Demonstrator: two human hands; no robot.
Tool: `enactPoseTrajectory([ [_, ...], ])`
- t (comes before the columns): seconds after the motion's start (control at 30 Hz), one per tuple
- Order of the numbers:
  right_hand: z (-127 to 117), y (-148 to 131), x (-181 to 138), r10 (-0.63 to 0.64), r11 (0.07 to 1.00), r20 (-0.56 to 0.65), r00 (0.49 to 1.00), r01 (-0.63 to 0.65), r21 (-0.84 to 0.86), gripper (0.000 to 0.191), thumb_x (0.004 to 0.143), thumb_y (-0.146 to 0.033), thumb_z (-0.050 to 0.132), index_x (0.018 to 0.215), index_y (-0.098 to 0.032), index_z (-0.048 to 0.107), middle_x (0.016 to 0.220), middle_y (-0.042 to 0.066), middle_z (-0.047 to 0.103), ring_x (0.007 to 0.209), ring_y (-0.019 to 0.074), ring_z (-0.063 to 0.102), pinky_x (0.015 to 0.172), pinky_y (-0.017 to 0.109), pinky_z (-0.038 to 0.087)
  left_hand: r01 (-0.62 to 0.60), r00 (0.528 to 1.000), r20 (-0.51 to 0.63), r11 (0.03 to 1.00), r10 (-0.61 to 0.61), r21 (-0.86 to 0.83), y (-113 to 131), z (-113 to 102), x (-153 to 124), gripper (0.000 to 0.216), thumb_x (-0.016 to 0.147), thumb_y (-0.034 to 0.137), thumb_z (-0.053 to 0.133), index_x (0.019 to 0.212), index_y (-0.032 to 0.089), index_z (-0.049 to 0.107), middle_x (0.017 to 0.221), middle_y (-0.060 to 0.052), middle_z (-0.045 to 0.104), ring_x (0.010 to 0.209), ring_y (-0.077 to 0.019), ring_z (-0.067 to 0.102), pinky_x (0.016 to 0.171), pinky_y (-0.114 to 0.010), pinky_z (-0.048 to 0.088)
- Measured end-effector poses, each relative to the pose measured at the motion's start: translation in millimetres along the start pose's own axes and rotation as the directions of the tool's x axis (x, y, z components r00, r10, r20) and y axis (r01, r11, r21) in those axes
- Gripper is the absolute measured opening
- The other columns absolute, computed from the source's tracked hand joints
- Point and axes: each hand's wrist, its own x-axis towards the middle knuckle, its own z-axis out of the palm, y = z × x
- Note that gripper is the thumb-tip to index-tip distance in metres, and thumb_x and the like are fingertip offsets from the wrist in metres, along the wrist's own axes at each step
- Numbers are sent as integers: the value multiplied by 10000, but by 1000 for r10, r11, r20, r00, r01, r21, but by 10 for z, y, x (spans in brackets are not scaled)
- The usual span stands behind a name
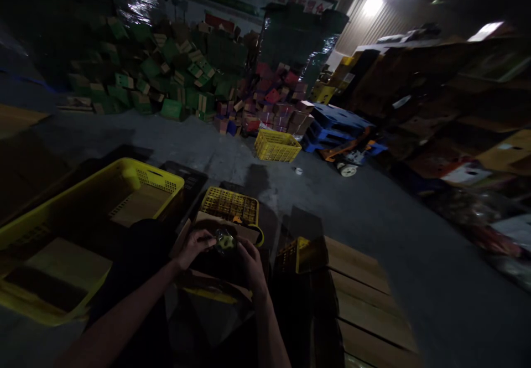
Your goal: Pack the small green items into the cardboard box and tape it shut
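Between my two hands is a small shiny clear plastic bag with something yellow-green inside; its kind is too dark to make out. My left hand pinches the bag's left edge between thumb and fingers. On the right edge, the fingers of my right hand are closed on it. Both hands are above an open cardboard box whose inside lies in shadow. Right behind the box stands a yellow slatted crate, with a small orange thing at its near side.
A large yellow crate holding cardboard is at my left. Wooden slats lie at the right. Farther off are another yellow crate, blue pallets, a pallet jack and heaps of green boxes and red boxes.
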Motion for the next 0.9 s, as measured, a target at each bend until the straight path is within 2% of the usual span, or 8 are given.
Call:
enactPoseTrajectory([
  [0.17, 23, -29, -19, 43, 999, 85, 995, -40, -29, 492, 819, -521, 827, 1233, -264, 763, 1231, 68, 769, 1147, 306, 687, 1004, 446, 536, 105, 994, 45, 993, -102, -61, -37, -6, -1, 436, 714, 564, 866, 820, 170, 710, 740, -8, 696, 654, -146, 658, 646, -253, 527],
  [0.27, 18, -32, -15, 30, 998, 64, 998, -26, -51, 443, 802, -507, 842, 1165, -258, 789, 1180, 65, 783, 1105, 301, 699, 971, 419, 544, 174, 984, 60, 969, -166, -174, -118, -11, 6, 498, 685, 563, 897, 943, 177, 716, 947, -55, 750, 822, -214, 741, 781, -330, 591],
  [0.37, 13, -23, -9, 1, 997, 10, 1000, 0, -83, 390, 769, -474, 871, 1086, -256, 806, 1059, 52, 798, 994, 282, 714, 898, 391, 553, 193, 977, 135, 949, -163, -248, -186, -6, 0, 655, 674, 493, 933, 1216, 214, 693, 1217, -116, 731, 1061, -278, 732, 921, -393, 588],
  [0.43, 22, -24, -11, -17, 994, 0, 1000, 17, -106, 393, 749, -443, 884, 1084, -253, 806, 1023, 50, 799, 968, 281, 711, 881, 391, 550, 186, 970, 203, 949, -135, -256, -202, 5, -20, 878, 669, 415, 954, 1443, 268, 565, 1365, -144, 670, 1205, -300, 677, 974, -406, 569],
  [0.5, 45, -43, -22, -48, 990, 22, 999, 51, -134, 376, 740, -409, 883, 1074, -253, 808, 1048, 57, 799, 1007, 297, 705, 913, 409, 541, 193, 961, 245, 943, -126, -271, -194, 18, -44, 1120, 675, 366, 959, 1606, 338, 337, 1444, -156, 613, 1262, -300, 645, 1001, -424, 557],
  [0.6, 94, -101, -49, -106, 976, 96, 990, 122, -182, 299, 755, -362, 856, 1036, -267, 818, 1131, 60, 793, 1097, 320, 693, 1001, 438, 512, 244, 955, 239, 921, -174, -305, -173, 32, -65, 1229, 719, 428, 926, 1661, 381, 137, 1442, -166, 600, 1236, -297, 661, 1010, -475, 552],
  [0.73, 127, -167, -66, -126, 962, 194, 973, 168, -216, 263, 821, -363, 793, 1072, -287, 820, 1233, 56, 773, 1200, 327, 670, 1101, 461, 460, 245, 963, 179, 928, -201, -280, -175, 20, -49, 1008, 749, 481, 883, 1595, 317, 361, 1406, -168, 636, 1258, -316, 649, 1006, -459, 550],
  [0.9, 99, -139, -19, -112, 972, 16, 994, 113, -207, 364, 877, -485, 759, 1183, -289, 787, 1274, 61, 762, 1256, 328, 639, 1141, 476, 435, 106, 989, 122, 977, -84, -187, -123, 6, -49, 915, 748, 363, 862, 1561, 300, 445, 1457, -130, 627, 1334, -319, 599, 1034, -399, 536],
])
